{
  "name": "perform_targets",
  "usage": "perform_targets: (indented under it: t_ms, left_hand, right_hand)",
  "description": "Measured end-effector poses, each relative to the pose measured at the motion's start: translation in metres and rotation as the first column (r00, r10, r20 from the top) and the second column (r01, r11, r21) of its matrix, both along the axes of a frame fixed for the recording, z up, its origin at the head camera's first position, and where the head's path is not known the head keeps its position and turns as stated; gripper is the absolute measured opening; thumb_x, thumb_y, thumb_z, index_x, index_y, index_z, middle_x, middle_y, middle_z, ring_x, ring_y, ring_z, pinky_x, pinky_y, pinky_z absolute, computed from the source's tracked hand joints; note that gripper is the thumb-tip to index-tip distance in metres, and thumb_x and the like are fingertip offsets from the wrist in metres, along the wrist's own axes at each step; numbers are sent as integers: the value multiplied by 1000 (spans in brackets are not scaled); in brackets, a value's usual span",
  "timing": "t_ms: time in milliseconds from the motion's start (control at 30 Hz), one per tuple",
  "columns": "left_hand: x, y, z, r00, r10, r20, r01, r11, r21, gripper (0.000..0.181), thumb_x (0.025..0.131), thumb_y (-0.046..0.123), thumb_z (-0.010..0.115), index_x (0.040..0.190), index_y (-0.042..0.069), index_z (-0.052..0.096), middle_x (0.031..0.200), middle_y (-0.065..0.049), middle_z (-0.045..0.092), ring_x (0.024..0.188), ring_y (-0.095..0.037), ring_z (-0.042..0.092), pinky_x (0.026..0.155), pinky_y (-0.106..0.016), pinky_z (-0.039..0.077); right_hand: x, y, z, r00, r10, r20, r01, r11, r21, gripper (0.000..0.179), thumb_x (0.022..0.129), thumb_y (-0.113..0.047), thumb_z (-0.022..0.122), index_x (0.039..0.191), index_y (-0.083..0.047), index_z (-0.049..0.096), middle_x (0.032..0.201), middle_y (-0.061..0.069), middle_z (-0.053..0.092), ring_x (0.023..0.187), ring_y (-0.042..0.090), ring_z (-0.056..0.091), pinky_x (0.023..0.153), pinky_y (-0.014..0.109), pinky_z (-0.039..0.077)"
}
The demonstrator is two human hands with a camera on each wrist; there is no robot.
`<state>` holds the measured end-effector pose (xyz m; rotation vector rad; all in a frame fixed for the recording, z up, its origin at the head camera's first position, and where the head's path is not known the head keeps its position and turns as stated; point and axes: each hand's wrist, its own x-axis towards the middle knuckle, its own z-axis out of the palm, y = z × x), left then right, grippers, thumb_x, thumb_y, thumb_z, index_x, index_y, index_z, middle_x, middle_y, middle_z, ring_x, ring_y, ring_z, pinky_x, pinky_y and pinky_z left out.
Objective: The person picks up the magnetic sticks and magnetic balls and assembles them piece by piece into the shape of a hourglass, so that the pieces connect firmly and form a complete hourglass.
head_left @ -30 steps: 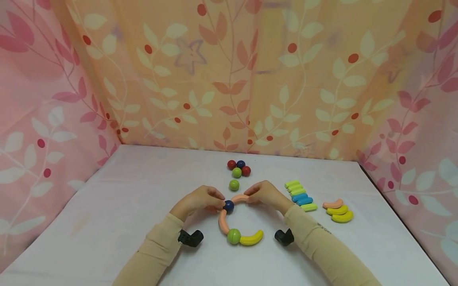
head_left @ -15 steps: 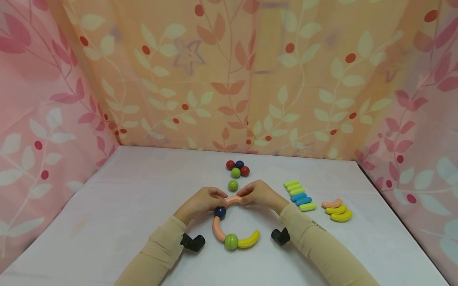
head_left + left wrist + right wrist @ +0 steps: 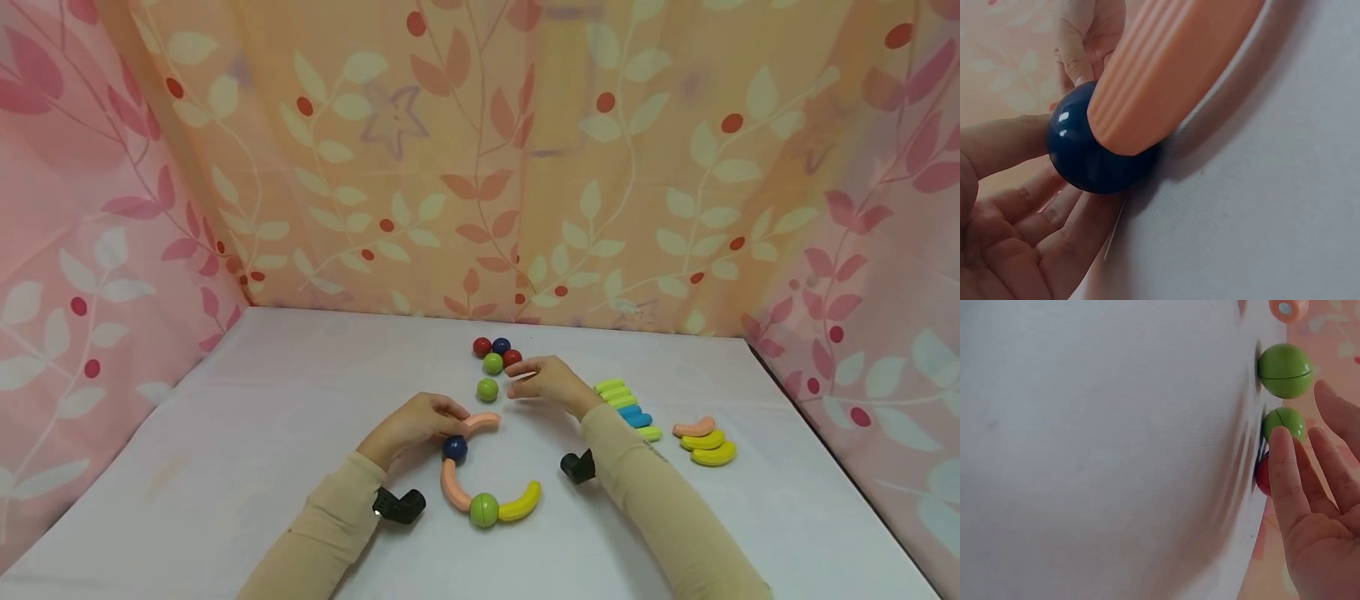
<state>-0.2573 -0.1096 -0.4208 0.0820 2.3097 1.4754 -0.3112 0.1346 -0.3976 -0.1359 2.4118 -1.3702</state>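
The left hand (image 3: 420,422) pinches the near end of a curved orange stick (image 3: 483,422), right by the dark blue ball (image 3: 454,449); in the left wrist view its thumb and fingers show around the blue ball (image 3: 1082,156), partly behind it. A second curved orange stick (image 3: 453,487) runs from that ball to a green ball (image 3: 484,510), and a curved yellow stick (image 3: 521,503) joins on there, forming an open arc. The right hand (image 3: 551,385) holds nothing. Its extended fingers hover right of a loose green ball (image 3: 487,390), apart from it in the right wrist view.
Behind the hands stand a red ball (image 3: 482,347), a blue ball (image 3: 501,346), another green ball (image 3: 492,363) and a second red ball (image 3: 512,357). On the right lie several straight green and blue sticks (image 3: 630,412) and a few curved sticks (image 3: 703,443). Patterned cloth (image 3: 480,167) encloses the table.
The right hand has let go of the upper orange stick and moved up toward the loose balls. The arc shifted slightly left and toward the person, and the left hand now pinches the orange stick.
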Motion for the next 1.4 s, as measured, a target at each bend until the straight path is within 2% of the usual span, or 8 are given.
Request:
perform_targets:
  t_ms: [233, 533, 633, 733, 867, 1100, 1267, 1400]
  left_hand:
    - [-2, -7, 0, 1000, -19, 14, 18, 999, 33, 29, 84, 16, 78, 109, 3, 72, 95, -4, 72, 79, -12, 62, 73, -24, 54]
    - [-2, -8, -1, 999, -24, 24, 23, 999, 30, 27, 85, 18, 78, 108, 5, 73, 95, -3, 72, 80, -13, 62, 74, -23, 53]
    - [-2, -7, -1, 1000, -18, 26, 17, 1000, 26, 27, 84, 19, 79, 107, 7, 73, 95, -3, 72, 81, -14, 62, 75, -24, 52]
    - [-2, -7, -1, 1000, -14, 22, 13, 1000, 21, 27, 84, 19, 79, 107, 7, 73, 95, -3, 72, 81, -14, 62, 75, -24, 51]
    - [-3, -8, -2, 1000, -6, 13, 6, 1000, 30, 28, 84, 18, 78, 108, 5, 72, 95, -4, 71, 82, -13, 62, 75, -24, 52]
    - [-2, -6, -2, 1000, 24, 16, -25, 999, 46, 28, 85, 16, 77, 109, 3, 71, 98, -6, 71, 84, -14, 62, 76, -26, 54]
    - [-3, -3, -3, 998, 60, 15, -60, 998, 35, 26, 86, 16, 76, 110, 4, 72, 101, -7, 71, 85, -14, 62, 76, -25, 54]
    - [-3, 0, -5, 996, 92, -7, -92, 993, 69, 26, 87, 12, 75, 110, 0, 71, 102, -10, 72, 84, -11, 63, 77, -25, 55]
  right_hand:
    - [-9, -12, -2, 995, 76, -63, -75, 997, 9, 46, 84, -13, 79, 129, -10, 66, 131, 9, 65, 112, 21, 63, 105, 38, 51]
    - [-13, -21, -10, 997, 57, -44, -57, 998, 4, 44, 83, -17, 80, 126, -14, 69, 135, 5, 63, 119, 21, 57, 105, 36, 50]
    - [-12, -25, -10, 998, 53, -34, -52, 999, 8, 42, 85, -17, 78, 126, -14, 69, 134, 5, 63, 115, 19, 58, 103, 35, 51]
    - [-11, -28, -9, 998, 59, -36, -58, 998, 11, 40, 86, -15, 76, 125, -11, 69, 130, 6, 66, 104, 16, 61, 96, 30, 55]
    - [-8, -31, -6, 997, 69, -38, -68, 998, 19, 37, 87, -12, 75, 123, -8, 70, 122, 8, 69, 92, 14, 62, 88, 25, 56]
    - [7, -17, -5, 998, 59, -35, -57, 997, 59, 34, 87, -15, 77, 120, -7, 72, 112, 8, 71, 90, 13, 63, 89, 28, 57]
    - [21, -6, -8, 1000, 2, -19, -1, 999, 47, 34, 84, -16, 79, 117, -9, 73, 116, 7, 70, 92, 14, 64, 90, 29, 58]
    - [30, -3, -10, 998, -63, -2, 63, 997, 37, 33, 82, -16, 82, 114, -10, 73, 115, 6, 71, 92, 14, 64, 87, 28, 58]
